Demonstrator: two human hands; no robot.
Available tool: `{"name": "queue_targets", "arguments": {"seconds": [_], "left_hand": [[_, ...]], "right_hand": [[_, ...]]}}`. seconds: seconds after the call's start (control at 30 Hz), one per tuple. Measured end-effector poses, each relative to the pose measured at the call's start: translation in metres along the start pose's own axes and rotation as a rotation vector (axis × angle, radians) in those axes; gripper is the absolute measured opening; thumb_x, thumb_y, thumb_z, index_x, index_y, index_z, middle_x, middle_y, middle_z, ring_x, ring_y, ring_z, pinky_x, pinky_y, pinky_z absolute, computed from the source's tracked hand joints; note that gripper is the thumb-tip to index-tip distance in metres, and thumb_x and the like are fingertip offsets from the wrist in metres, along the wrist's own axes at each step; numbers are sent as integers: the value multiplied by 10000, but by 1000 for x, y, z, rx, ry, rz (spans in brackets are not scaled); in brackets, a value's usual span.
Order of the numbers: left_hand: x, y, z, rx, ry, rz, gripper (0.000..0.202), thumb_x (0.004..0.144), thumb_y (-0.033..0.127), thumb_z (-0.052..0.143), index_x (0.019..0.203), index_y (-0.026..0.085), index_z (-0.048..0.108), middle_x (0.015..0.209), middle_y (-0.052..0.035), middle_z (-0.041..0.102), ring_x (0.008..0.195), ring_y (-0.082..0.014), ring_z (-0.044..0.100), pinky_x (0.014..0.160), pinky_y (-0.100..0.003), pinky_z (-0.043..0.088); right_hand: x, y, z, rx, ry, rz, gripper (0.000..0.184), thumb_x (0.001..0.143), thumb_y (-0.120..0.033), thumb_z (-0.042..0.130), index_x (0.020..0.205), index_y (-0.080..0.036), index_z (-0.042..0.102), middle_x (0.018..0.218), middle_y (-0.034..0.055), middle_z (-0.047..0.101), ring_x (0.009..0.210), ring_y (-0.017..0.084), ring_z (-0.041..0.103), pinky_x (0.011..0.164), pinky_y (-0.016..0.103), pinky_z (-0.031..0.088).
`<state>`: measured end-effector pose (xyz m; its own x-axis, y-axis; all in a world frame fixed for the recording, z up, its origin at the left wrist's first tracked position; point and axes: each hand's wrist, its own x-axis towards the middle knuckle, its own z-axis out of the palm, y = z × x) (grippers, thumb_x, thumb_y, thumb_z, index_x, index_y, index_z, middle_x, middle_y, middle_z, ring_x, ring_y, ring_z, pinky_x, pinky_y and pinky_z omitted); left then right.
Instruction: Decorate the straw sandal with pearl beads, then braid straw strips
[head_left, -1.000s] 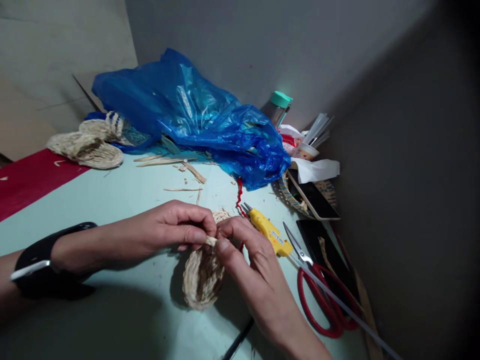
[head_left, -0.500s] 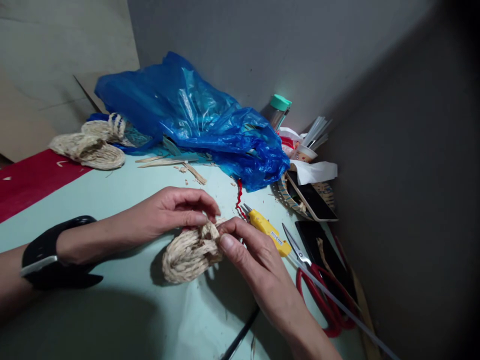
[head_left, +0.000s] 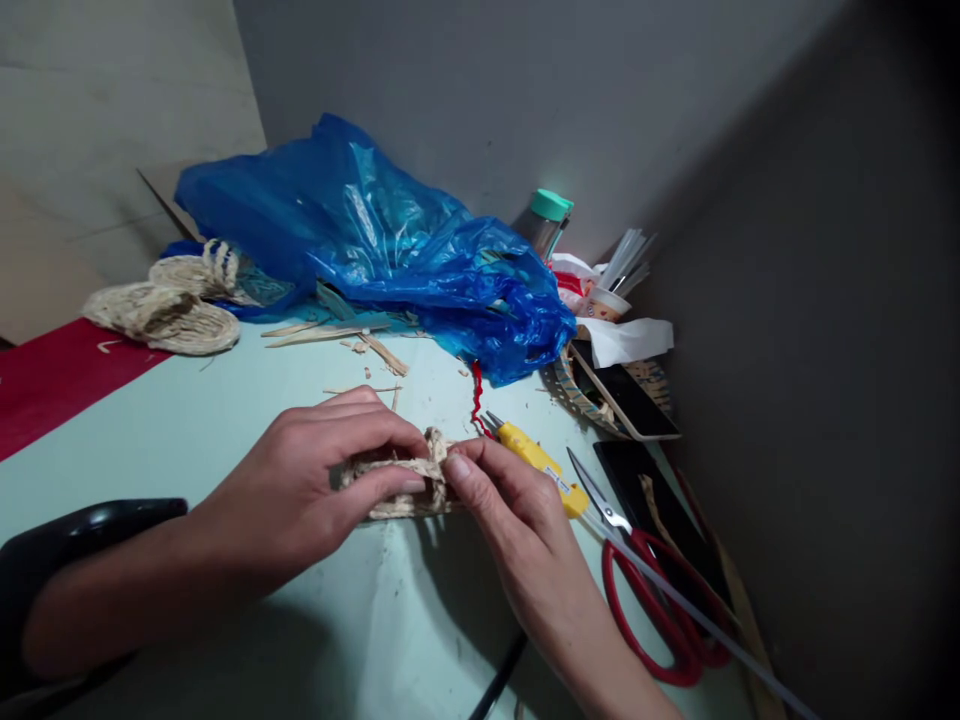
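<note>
Between my two hands a small braided straw slipper [head_left: 412,508] is held on its edge, low over the table. My left hand [head_left: 315,470] has its thumb and fingers closed around the slipper's upper braid from the left. My right hand [head_left: 517,510] pinches the same braid at its right end, thumb against forefinger. Fingers cover much of the slipper. Just right of my right hand lies a yellow hot glue gun [head_left: 536,465] with a long clear glue stick [head_left: 675,605] trailing from it.
Red-handled scissors [head_left: 649,590] lie at right beside a dark flat object [head_left: 660,490]. A blue plastic bag [head_left: 360,220] fills the back. More straw slippers [head_left: 165,315] rest on a red sheet [head_left: 67,370] at left. A basket [head_left: 566,390] holds a phone [head_left: 626,385].
My left hand has come down onto the slipper and closed on it. The slipper has turned from lying flat, sole visible, to standing on its edge. My right hand keeps its pinch.
</note>
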<state>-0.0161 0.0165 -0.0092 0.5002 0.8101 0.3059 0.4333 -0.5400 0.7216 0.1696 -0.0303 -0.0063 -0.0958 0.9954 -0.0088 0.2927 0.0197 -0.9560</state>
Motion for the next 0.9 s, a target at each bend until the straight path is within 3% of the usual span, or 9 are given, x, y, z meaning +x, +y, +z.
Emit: {"name": "queue_targets", "arguments": {"seconds": [0.17,0.3,0.4,0.53,0.63,0.73,0.9], "left_hand": [[7,-1,-8,-220,-112,-281,57,772,343,752,757,288,748,792,45,699,791,-165,613,709,-247,452],[11,-8,-13,-390,-287,-395,22,762,276,754,744,279,742,735,54,671,675,-128,603,621,-215,465],[15,-11,-18,-432,-346,-431,35,758,250,760,751,276,738,726,54,670,684,-122,608,626,-198,467],[23,-6,-34,-410,-337,-368,38,786,262,735,753,245,725,729,40,661,685,-123,586,625,-196,449],[28,-3,-50,-352,-345,-274,63,800,252,722,749,219,707,742,36,655,697,-120,574,644,-193,438],[32,-4,-61,-332,-373,-183,45,816,221,700,773,208,704,774,27,663,728,-121,578,673,-191,437],[35,-5,-69,-272,-380,-59,35,826,203,683,804,186,705,805,-4,680,777,-141,602,726,-218,454]], "right_hand": [[0,3,2,-5,-21,-12,242,981,-307,501,806,-189,618,735,-36,578,706,103,496,644,227,355],[-1,4,5,-18,-54,-44,235,987,-287,499,815,-195,631,790,-27,624,766,113,540,711,236,385],[-2,2,1,-126,-18,-106,189,986,-274,505,883,-204,647,832,-18,656,781,123,571,734,245,408],[-2,3,-8,-356,143,-233,204,966,-250,523,1150,-194,593,1100,53,652,991,177,586,871,305,434],[-2,5,-11,-441,77,-269,339,957,-267,536,1288,-194,523,1214,90,608,1089,218,548,925,366,436],[-4,5,-8,-501,0,-307,339,967,-258,516,1297,-181,508,1191,99,611,1061,239,532,900,399,442],[-2,3,-5,-568,21,-390,265,964,-196,497,1226,-161,518,1126,107,626,1004,253,506,867,422,432]]}}
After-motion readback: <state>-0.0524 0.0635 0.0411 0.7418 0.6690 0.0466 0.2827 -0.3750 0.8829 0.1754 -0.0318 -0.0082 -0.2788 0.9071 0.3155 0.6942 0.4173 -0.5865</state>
